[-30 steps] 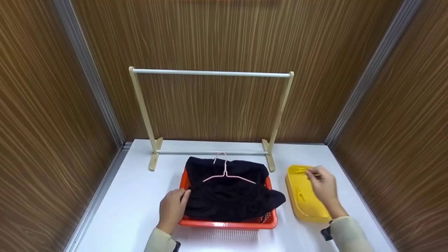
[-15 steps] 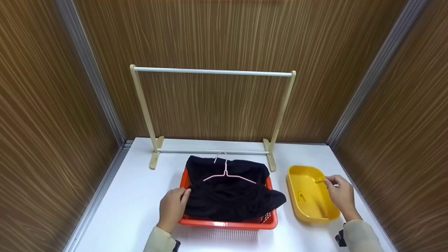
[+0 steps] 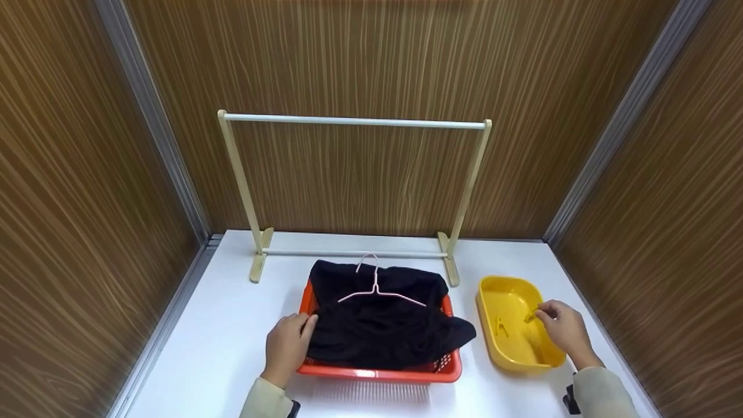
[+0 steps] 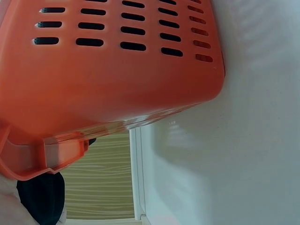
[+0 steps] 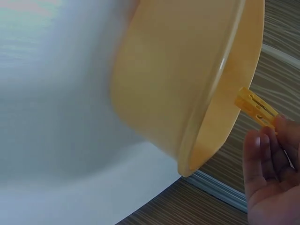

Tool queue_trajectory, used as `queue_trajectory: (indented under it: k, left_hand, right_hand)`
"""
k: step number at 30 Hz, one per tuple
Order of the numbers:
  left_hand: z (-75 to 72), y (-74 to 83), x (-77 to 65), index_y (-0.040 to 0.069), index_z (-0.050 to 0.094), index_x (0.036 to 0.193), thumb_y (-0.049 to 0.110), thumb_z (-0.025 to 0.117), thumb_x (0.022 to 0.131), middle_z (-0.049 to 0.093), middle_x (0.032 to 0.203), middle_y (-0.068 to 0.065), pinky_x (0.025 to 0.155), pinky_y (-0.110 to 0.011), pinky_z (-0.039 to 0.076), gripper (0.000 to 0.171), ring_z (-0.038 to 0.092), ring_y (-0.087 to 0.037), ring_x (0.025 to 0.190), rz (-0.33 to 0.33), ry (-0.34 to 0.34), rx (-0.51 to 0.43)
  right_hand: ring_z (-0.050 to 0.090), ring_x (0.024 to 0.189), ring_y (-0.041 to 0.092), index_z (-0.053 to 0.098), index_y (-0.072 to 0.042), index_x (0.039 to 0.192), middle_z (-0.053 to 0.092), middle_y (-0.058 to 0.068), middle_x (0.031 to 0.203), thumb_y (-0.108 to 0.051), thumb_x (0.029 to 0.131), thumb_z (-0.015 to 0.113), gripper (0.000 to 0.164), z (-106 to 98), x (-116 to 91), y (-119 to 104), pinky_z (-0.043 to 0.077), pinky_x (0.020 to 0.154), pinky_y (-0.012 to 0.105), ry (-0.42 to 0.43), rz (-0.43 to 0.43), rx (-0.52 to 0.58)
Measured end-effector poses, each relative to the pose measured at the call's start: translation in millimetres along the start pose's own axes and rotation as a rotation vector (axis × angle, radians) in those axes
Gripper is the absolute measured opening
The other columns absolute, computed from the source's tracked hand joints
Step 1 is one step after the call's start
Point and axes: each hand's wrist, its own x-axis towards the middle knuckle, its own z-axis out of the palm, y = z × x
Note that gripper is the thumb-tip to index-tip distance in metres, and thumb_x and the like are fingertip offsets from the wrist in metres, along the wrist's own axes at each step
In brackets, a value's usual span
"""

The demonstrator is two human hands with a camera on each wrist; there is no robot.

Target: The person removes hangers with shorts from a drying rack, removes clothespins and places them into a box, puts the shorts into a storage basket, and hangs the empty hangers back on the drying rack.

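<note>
Red basket [image 3: 371, 374], six o'clock, inside mostly hidden by black cloth [image 3: 371, 337]; yellow tray [image 3: 514, 351], four o'clock. Left hand [image 3: 287, 343] at the basket's nine o'clock, partly hidden, grip unclear. Right hand [image 3: 565, 331] pinches a partly covered clothespin [image 5: 248, 103] over the tray.

Hand [image 5: 273, 185] pinching yellow clip [image 5: 254, 108], yellow tub [image 5: 164, 70]

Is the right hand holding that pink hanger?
No, the right hand pinches a yellow clip, while the pink hanger lies among the black cloth.
</note>
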Motion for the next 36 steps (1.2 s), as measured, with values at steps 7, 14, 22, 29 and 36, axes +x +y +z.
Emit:
queue_trajectory:
  k: [7, 14, 22, 29, 36]
  left_hand:
    - [0.3, -0.1, -1.1, 0.019, 0.052, 0.069, 0.028, 0.068, 0.101, 0.045, 0.062, 0.005, 0.057, -0.033, 0.037, 0.037, 0.047, -0.017, 0.059, 0.009, 0.003, -0.001]
    - [0.7, -0.5, -1.2, 0.018, 0.057, 0.070, 0.028, 0.070, 0.100, 0.052, 0.063, 0.003, 0.057, -0.036, 0.040, 0.034, 0.053, -0.020, 0.060, 0.010, 0.028, 0.018]
    - [2.1, -0.5, 0.9, 0.018, 0.058, 0.071, 0.029, 0.070, 0.100, 0.052, 0.063, 0.003, 0.057, -0.035, 0.040, 0.033, 0.052, -0.019, 0.060, 0.012, 0.030, 0.001]
    - [2.8, -0.9, 0.1, 0.018, 0.059, 0.072, 0.029, 0.070, 0.100, 0.051, 0.063, 0.004, 0.057, -0.034, 0.040, 0.032, 0.051, -0.019, 0.059, 0.019, 0.043, -0.003]
    - [2.5, -1.4, -1.3, 0.017, 0.060, 0.073, 0.029, 0.069, 0.100, 0.049, 0.062, 0.004, 0.056, -0.034, 0.039, 0.032, 0.050, -0.018, 0.059, 0.014, 0.036, 0.009]
  right_hand:
    - [0.063, 0.111, 0.044, 0.060, 0.009, 0.128, 0.064, 0.030, 0.123, -0.017, 0.104, 0.062, 0.036, -0.4, 1.0, -0.6, 0.048, 0.101, 0.059, -0.064, 0.023, -0.037]
    - [0.059, 0.118, 0.048, 0.055, 0.012, 0.135, 0.060, 0.033, 0.131, -0.022, 0.107, 0.057, 0.044, -1.9, 6.3, -1.9, 0.045, 0.104, 0.060, -0.126, 0.053, -0.063]
    - [0.059, 0.119, 0.046, 0.051, 0.013, 0.140, 0.057, 0.034, 0.134, -0.022, 0.106, 0.054, 0.048, -0.8, 6.7, -2.1, 0.045, 0.104, 0.060, -0.167, 0.089, -0.029]
    - [0.055, 0.123, 0.049, 0.049, 0.015, 0.140, 0.054, 0.037, 0.138, -0.020, 0.105, 0.052, 0.050, -1.0, 8.0, -2.6, 0.042, 0.106, 0.062, -0.175, 0.078, -0.041]
    - [0.055, 0.120, 0.046, 0.044, 0.013, 0.145, 0.052, 0.036, 0.139, -0.023, 0.105, 0.052, 0.054, 0.1, 8.0, -2.4, 0.042, 0.107, 0.062, -0.216, 0.109, -0.028]
